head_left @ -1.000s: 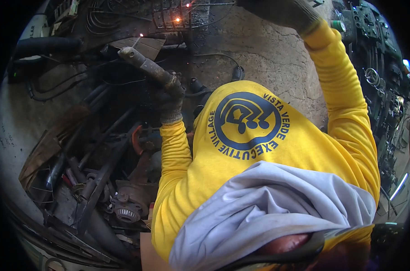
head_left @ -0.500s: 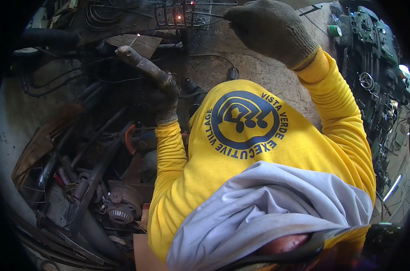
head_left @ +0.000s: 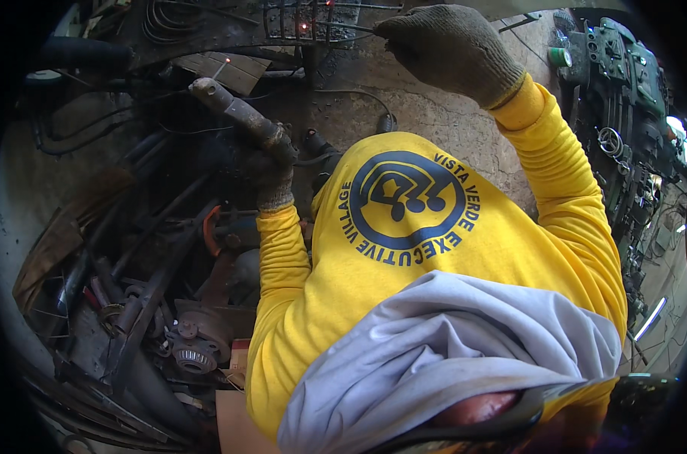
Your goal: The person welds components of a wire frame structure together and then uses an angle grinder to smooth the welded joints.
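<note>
My left hand (head_left: 274,178), in a dark, worn glove, is closed around a welding electrode holder (head_left: 241,110). A short welding electrode (head_left: 221,69) sticks up from its end, its tip glowing orange, apart from the metal grate. My right hand (head_left: 457,57), in a thick brown-grey knit glove, is closed on a thin metal rod (head_left: 345,26) at the top. The rod reaches left to a slotted metal grate (head_left: 284,34). A red-hot spot (head_left: 304,26) glows on the grate, with another at the picture's upper edge. The fingertips of both hands are largely hidden.
The grate lies by a dark metal worktable (head_left: 199,34). Scrap metal, pipes and a round geared part (head_left: 196,356) crowd the lower left. An orange-handled tool (head_left: 211,231) lies by my left forearm. Green machinery (head_left: 623,68) stands at right; a cable (head_left: 358,92) crosses the floor.
The view has shifted slightly. The electrode holder and its glowing tip sit a little further left, away from the grate. My right hand stays closed on the rod.
</note>
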Tool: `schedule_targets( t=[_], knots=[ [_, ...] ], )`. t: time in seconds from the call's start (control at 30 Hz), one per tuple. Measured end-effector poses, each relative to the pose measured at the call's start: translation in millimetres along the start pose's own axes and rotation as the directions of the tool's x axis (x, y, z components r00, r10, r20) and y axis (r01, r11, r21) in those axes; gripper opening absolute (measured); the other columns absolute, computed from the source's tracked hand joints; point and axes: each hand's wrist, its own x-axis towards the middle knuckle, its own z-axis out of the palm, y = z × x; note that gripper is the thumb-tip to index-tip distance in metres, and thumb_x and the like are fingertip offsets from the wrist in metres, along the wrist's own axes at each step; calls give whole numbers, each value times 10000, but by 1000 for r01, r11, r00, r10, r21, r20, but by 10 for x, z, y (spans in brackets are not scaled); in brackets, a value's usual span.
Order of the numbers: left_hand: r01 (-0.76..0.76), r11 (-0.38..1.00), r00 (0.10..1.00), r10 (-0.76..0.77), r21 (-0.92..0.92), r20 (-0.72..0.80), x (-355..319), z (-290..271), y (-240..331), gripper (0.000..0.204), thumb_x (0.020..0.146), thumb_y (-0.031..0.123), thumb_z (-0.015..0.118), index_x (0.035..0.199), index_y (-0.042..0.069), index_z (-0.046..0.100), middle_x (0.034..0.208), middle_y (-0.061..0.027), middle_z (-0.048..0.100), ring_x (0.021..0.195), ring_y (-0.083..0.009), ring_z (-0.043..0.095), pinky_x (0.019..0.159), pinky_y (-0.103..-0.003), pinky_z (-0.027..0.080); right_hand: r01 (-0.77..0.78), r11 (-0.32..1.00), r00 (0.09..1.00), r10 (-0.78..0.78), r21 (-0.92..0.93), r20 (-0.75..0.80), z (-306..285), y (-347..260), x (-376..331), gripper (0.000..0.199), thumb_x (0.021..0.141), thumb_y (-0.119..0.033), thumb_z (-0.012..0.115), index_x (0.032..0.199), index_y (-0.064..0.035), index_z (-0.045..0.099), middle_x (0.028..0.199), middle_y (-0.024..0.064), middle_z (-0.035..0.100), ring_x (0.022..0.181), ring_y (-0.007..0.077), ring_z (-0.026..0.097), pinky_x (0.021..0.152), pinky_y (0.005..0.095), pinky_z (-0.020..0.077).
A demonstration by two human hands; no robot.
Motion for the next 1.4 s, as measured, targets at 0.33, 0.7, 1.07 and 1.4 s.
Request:
schedule_targets(
  t=[0.33, 0.7, 1.07, 1.4],
  knots=[
    [-27, 968, 998, 41, 249, -51, 22, 53, 347, 511, 945, 178, 678, 1401, 60, 477, 1053, -70, 688, 985, -211, 685, 840, -360, 551, 7, 998, 1000, -7, 64, 4, 66, 161, -41, 175, 829, -153, 644, 986, -140, 718, 773, 108, 691, 677, 306, 675, 611, 416, 544],
    [-52, 998, 999, 52, 22, -8, 58, 11, 612, 439, 951, 208, 667, 1321, 15, 532, 987, -86, 695, 935, -225, 698, 823, -337, 554, 90, 995, 996, -91, -40, -24, 174, 301, -59, 281, 803, -146, 663, 1075, -154, 731, 773, 92, 699, 659, 277, 676, 602, 379, 549],
    [-183, 970, 973, 201, 158, -111, 101, 68, 1005, 506, 1021, 503, 496, 1021, 4, 583, 840, -56, 664, 721, -198, 646, 651, -329, 500, 192, 981, 971, -191, -10, -146, 187, 383, -74, 288, 794, -146, 675, 1077, -152, 732, 779, 75, 705, 673, 260, 684, 609, 370, 557],
    [35, 996, 998, -30, -85, 62, -39, 2, 993, 374, 990, 242, 618, 1273, 16, 523, 1001, -71, 677, 863, -176, 682, 759, -329, 545, 210, 976, 963, -216, -50, -164, 273, 480, -112, 296, 786, -143, 683, 1078, -161, 728, 815, 61, 717, 694, 259, 693, 616, 368, 566]
  ],
)
